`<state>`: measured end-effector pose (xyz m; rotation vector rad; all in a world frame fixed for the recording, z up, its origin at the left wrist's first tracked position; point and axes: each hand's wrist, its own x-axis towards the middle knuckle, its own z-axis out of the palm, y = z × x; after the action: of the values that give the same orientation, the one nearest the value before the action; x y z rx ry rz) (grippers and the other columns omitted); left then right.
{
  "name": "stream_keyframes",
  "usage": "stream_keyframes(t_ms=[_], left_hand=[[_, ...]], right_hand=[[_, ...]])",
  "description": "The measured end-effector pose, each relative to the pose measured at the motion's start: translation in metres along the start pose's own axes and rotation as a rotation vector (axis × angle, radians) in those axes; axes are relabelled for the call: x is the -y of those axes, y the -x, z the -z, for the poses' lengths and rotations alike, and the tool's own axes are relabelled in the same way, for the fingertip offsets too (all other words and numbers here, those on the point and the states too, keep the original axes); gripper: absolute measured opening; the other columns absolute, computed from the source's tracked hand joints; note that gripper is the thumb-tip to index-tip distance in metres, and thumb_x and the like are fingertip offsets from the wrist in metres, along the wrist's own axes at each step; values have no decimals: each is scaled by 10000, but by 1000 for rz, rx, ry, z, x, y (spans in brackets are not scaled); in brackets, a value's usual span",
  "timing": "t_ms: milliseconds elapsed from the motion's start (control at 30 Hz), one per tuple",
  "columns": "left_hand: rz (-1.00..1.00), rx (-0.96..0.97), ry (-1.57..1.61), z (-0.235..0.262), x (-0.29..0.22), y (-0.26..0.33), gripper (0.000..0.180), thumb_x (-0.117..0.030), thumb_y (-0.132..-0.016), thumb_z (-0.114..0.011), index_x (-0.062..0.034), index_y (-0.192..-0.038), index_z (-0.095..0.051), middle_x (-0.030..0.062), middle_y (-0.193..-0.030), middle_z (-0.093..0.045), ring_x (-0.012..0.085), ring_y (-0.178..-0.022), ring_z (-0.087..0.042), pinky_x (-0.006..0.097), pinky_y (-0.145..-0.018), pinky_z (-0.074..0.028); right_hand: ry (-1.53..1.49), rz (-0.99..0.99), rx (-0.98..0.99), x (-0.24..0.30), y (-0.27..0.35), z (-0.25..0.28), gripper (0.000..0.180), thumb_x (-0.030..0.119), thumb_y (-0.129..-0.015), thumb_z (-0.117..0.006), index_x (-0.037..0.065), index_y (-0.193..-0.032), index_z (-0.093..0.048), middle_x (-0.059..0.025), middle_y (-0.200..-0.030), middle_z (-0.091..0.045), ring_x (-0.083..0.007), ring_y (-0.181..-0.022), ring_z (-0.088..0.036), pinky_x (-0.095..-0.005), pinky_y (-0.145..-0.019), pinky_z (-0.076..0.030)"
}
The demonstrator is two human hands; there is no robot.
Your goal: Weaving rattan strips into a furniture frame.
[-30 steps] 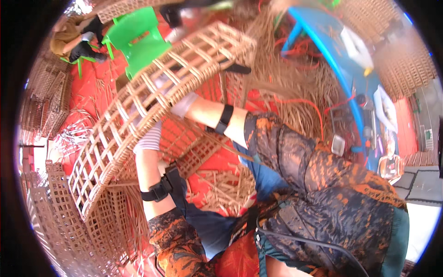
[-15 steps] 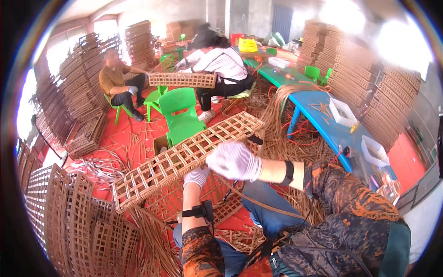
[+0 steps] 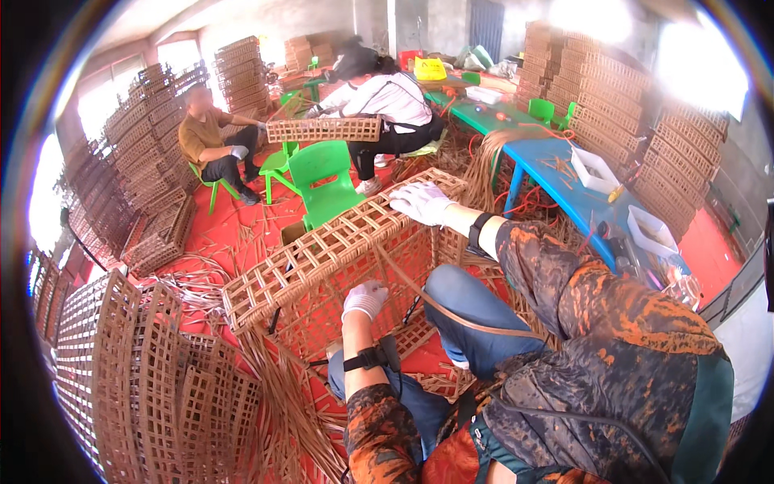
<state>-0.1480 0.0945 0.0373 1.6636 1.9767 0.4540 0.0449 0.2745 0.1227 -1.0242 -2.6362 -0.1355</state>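
A long woven rattan basket (image 3: 322,256) lies tilted in front of me, its open lattice side facing up. My right hand (image 3: 423,202), in a white striped glove, grips the lattice near its far right end. Below the near edge, before the basket's inner mesh, is my left hand (image 3: 367,298). It wears a similar glove, and its fingers are curled; whatever may be in them is hidden. A loose rattan strip (image 3: 459,310) hangs from the middle of the near edge and trails right, across my knee.
Stacked lattice panels (image 3: 121,371) stand at the near left, beside bundled rattan strips (image 3: 282,411). A green chair (image 3: 322,177) is beyond the basket. On the right runs a blue table (image 3: 556,185) with white bins (image 3: 595,171). Two people sit further back with another woven piece (image 3: 322,130).
My right hand has moved from the near edge onto the lattice's far right part. My left hand has come down, away from the edge. The basket appears shifted right in view.
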Motion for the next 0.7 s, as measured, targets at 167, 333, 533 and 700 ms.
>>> stream_keyframes(t_ms=[167,333,533,700], left_hand=[[72,69,52,-7,-13,-3,371,-369,-788,-574,-159,-1084,-651,133,-1117,-619,309,-1061,-570,387,-920,-443],[54,78,-69,-12,-3,-5,362,-357,-785,-575,-154,-1075,-655,130,-1091,-630,300,-1040,-583,377,-910,-448],[119,-95,132,-12,-7,-1,305,-298,-800,-563,-130,-1028,-675,122,-936,-675,278,-884,-642,355,-814,-484],[93,-243,270,-15,-1,1,235,-200,-814,-559,-104,-989,-684,122,-863,-680,230,-784,-654,325,-736,-496]], right_hand=[[-14,-8,-51,-8,4,3,461,464,-931,-344,150,-1196,-554,-75,-1206,-571,-245,-1144,-510,-418,-974,-366],[-53,9,-128,-5,8,3,434,449,-931,-363,140,-1133,-590,-75,-1139,-605,-252,-1094,-542,-427,-961,-373],[-47,-11,-174,-6,-3,-1,399,426,-920,-390,151,-1110,-608,-60,-1113,-615,-239,-1078,-552,-425,-944,-372],[-91,-101,-84,15,-10,7,448,461,-913,-359,142,-1101,-611,-94,-1072,-630,-273,-1041,-567,-464,-950,-358]])
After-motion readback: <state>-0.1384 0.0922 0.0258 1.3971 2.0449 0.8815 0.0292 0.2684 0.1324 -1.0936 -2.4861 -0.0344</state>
